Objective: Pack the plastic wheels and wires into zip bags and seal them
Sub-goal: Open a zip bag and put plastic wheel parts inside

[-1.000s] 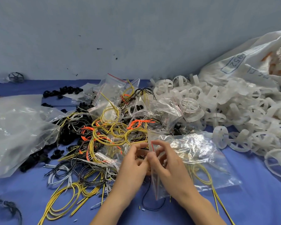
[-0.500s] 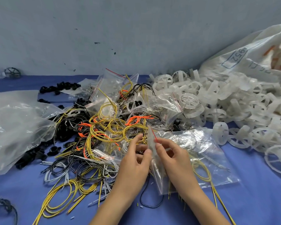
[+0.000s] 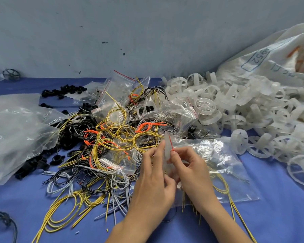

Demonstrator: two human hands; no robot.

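Head camera, lower centre: your left hand (image 3: 153, 181) and right hand (image 3: 191, 170) both pinch the zip bag (image 3: 223, 160) at its red-lined mouth, yellow wires (image 3: 221, 187) inside.

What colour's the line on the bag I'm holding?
Red; the line on the zip bag shows best in head view.

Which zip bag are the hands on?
The zip bag with yellow wires, lying right of the wire pile: left hand and right hand pinch its red-lined mouth. Other zip bags lie untouched.
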